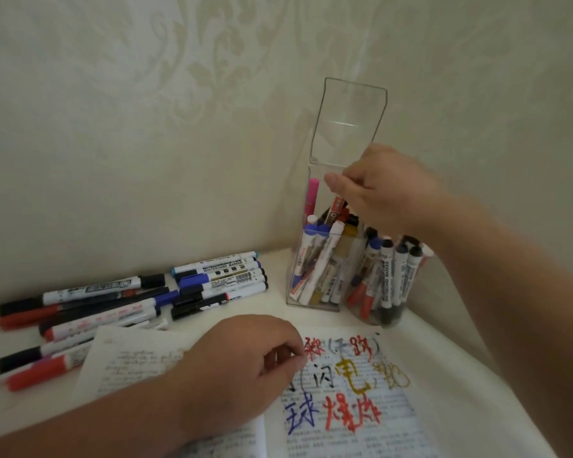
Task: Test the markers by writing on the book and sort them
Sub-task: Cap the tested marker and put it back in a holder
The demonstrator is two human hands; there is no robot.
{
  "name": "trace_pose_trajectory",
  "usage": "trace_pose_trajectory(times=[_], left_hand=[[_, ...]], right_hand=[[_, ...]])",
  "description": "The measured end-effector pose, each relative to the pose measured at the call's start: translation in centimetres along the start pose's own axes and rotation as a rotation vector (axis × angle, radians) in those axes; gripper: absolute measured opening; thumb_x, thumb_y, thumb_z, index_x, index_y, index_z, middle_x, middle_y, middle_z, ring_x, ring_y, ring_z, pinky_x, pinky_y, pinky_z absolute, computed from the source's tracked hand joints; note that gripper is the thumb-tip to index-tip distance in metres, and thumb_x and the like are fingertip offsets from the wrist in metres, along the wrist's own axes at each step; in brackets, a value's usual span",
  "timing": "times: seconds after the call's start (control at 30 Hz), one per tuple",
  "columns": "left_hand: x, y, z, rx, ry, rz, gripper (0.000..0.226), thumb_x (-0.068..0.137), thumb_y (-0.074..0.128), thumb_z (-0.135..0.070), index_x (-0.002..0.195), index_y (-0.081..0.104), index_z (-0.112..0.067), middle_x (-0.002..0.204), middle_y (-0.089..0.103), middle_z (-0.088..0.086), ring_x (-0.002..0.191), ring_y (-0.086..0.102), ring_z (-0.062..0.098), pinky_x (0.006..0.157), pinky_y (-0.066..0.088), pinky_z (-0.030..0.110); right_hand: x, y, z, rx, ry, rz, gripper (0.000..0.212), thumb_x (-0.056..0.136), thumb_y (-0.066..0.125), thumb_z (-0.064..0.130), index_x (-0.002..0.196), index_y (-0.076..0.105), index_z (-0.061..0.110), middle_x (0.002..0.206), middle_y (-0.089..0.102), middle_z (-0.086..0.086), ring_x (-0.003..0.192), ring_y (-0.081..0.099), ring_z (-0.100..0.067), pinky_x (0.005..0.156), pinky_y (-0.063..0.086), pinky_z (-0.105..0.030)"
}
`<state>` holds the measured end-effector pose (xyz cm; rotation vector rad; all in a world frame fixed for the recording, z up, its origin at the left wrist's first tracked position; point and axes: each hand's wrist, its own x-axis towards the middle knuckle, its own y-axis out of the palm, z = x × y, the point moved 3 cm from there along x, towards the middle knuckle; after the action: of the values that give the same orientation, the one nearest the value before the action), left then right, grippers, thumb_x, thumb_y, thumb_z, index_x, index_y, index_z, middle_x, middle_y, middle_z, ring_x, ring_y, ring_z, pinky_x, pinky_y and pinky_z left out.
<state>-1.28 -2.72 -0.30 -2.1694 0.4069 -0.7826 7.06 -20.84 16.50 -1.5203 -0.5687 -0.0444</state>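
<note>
Reaching with the right hand (377, 196) into the mouth of the tall clear box (311, 276) at the far right, under its raised flap (351, 123). Curls the fingers narrow there, over the top of a red-and-white marker (337, 204); cannot tell whether gripping it or only touching it. Rests the left hand (239, 368) on the near open book (361, 418), fingers loosely curled, holding nothing visible. Leaves the other markers in three places: packed upright in the box, standing in the round clear cup (389, 292) just beside it on the right, lying in a loose heap (113, 302) on the left. Risks, most likely, toppling the tall narrow box by dragging sideways on a wedged marker, or knocking the cup with the forearm. Risks also lifting neighbours out together, the pink marker (312, 193) included, or catching the flap. Could muddle tested with untested by using the wrong container.
</note>
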Motion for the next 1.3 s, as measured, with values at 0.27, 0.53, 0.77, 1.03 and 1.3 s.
trace_pose_trajectory(times=[0.27,0.53,0.77,1.03,1.3], left_hand=[[-0.1,0.3,0.0,-0.004,0.017,0.004,0.022,0.09,0.054,-0.056,0.097,0.066,-0.039,0.085,0.06,-0.033,0.082,0.058,-0.005,0.069,0.044,0.01],[0.1,0.5,0.2,-0.005,0.023,0.026,0.024,0.089,0.052,-0.058,0.096,0.066,-0.04,0.088,0.062,-0.029,0.081,0.059,-0.005,0.069,0.047,0.013],[0.0,0.4,0.2,-0.003,0.007,0.036,0.012,0.092,0.061,-0.051,0.095,0.067,-0.042,0.087,0.062,-0.03,0.082,0.06,-0.005,0.069,0.045,0.01],[0.1,0.3,0.2,-0.03,0.024,0.039,0.022,0.09,0.055,-0.055,0.096,0.068,-0.038,0.087,0.064,-0.026,0.083,0.059,-0.005,0.07,0.043,0.008],[0.0,0.3,0.1,-0.009,0.033,0.031,0.021,0.091,0.054,-0.056,0.098,0.066,-0.04,0.085,0.063,-0.028,0.081,0.059,-0.005,0.069,0.046,0.012]], right_hand=[[-0.4,0.6,0.1,-0.028,-0.07,0.198,0.044,0.109,0.032,0.04,0.11,0.072,0.021,0.11,0.065,0.005,0.111,0.048,-0.016,0.097,0.042,-0.037],[-0.6,-1.8,-6.7,0.149,0.355,0.195,0.022,0.096,0.057,0.022,0.084,0.074,0.014,0.083,0.074,-0.001,0.084,0.069,-0.022,0.078,0.055,-0.033],[0.0,-0.3,-5.8,0.065,0.334,0.399,0.025,0.095,0.055,0.015,0.094,0.075,0.0,0.097,0.074,-0.017,0.094,0.07,-0.034,0.088,0.058,-0.042],[0.7,0.8,-6.3,0.21,0.383,0.634,0.012,0.085,0.075,0.01,0.088,0.078,-0.002,0.08,0.078,-0.016,0.079,0.077,-0.033,0.086,0.062,-0.049],[0.9,0.0,-5.5,0.019,0.344,0.551,0.013,0.073,0.088,0.01,0.081,0.079,0.015,0.078,0.078,-0.003,0.074,0.075,-0.021,0.078,0.061,-0.035]])
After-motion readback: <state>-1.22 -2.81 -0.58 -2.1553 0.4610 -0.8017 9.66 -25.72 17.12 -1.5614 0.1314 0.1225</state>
